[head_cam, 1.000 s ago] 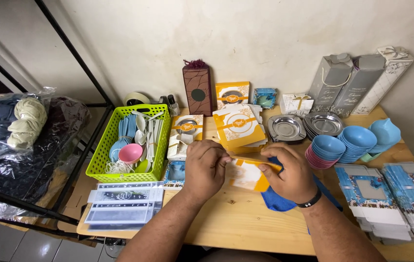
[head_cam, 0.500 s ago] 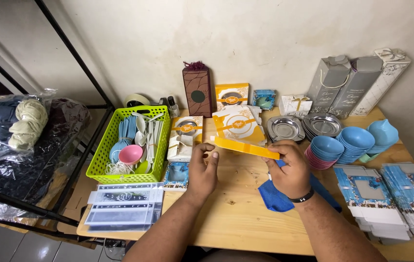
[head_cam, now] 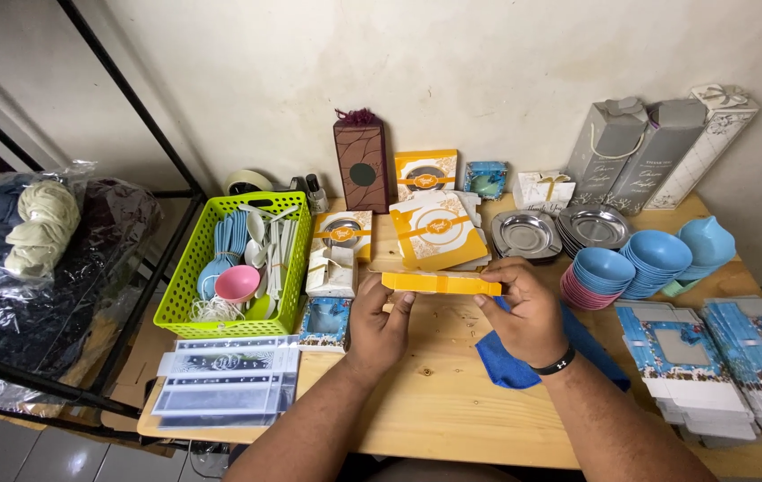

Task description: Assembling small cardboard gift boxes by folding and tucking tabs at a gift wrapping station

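Both hands pinched the flat orange box (head_cam: 441,283) by its ends, left hand (head_cam: 379,324) at nine o'clock, right hand (head_cam: 524,312) at three, keeping it level.

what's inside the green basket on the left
The green basket holds a pink bowl, a stack of blue spoons and white plastic cutlery. Whatever lies beneath these on the basket floor is covered.

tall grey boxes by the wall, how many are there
3, all leaning against the wall at the table's back right: left box, middle box, and the paler right box with a bow. None seems hidden.
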